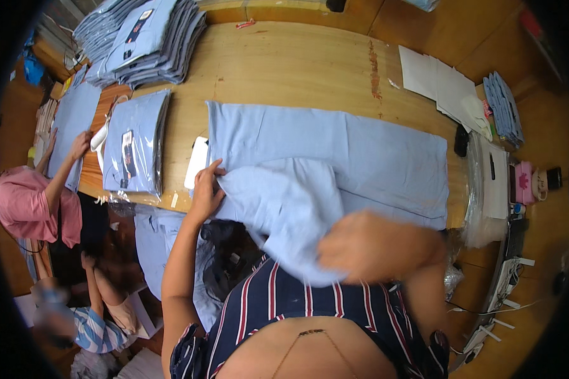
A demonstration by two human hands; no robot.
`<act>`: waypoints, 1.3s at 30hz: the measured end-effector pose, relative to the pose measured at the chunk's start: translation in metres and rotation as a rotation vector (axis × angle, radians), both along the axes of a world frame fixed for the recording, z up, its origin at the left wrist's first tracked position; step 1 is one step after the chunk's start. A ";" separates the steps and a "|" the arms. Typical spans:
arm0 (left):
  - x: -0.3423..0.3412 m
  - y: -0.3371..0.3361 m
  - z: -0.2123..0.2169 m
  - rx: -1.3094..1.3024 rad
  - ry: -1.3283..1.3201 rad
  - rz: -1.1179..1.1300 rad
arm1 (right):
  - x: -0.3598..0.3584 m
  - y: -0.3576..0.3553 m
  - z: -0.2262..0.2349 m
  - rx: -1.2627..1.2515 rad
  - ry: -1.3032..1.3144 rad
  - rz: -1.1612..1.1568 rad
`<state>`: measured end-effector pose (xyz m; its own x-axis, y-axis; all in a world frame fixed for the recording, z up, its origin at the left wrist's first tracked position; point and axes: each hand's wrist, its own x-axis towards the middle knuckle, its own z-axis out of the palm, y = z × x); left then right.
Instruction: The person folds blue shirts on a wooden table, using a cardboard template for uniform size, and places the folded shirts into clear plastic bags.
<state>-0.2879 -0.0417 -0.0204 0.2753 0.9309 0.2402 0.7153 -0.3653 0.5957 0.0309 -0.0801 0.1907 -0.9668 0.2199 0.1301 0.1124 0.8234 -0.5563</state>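
A light blue garment (pixel 310 136) is spread across the wooden table in front of me, its long far part lying flat. Its near part (pixel 284 196) is lifted and rumpled, hanging over the table's front edge. My left hand (pixel 206 189) is closed on the garment's left edge, fingertips bent at the cloth. On the near right side, my right hand (pixel 376 246) is smeared by motion; it grips the raised cloth, though its single fingers do not show clearly. Just beyond my left hand lies a white phone-like slab (pixel 197 163).
Bagged folded blue garments (pixel 134 142) lie at the left, with a tall stack (pixel 152 44) behind. White sheets (pixel 433 79) and clear plastic bags (pixel 477 189) are on the right. A co-worker in pink (pixel 38 202) handles blue cloth at far left; another person (pixel 101 328) sits lower.
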 end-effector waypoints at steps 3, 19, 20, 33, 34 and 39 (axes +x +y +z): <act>0.012 0.017 -0.001 0.027 -0.083 -0.100 | -0.037 -0.056 -0.021 -0.024 -0.043 -0.077; 0.008 0.015 0.006 -0.039 0.035 -0.128 | -0.030 -0.061 -0.029 -0.182 0.094 -0.194; 0.003 0.015 0.015 -0.072 0.116 -0.139 | -0.016 -0.049 -0.032 -0.246 0.124 -0.200; 0.046 0.140 0.019 -0.106 0.308 0.032 | 0.195 0.048 -0.204 -0.798 0.433 -1.816; 0.049 0.141 0.018 -0.136 0.300 0.076 | 0.198 0.051 -0.208 -0.603 0.434 -1.869; 0.054 0.133 -0.010 0.114 0.057 0.176 | 0.199 0.075 -0.206 0.080 0.420 -2.006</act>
<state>-0.2344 0.0917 -0.0303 0.1269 0.9336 0.3349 0.8056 -0.2940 0.5144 0.2298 -0.0053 -0.0152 0.6539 0.6970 0.2943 0.6020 -0.2438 -0.7603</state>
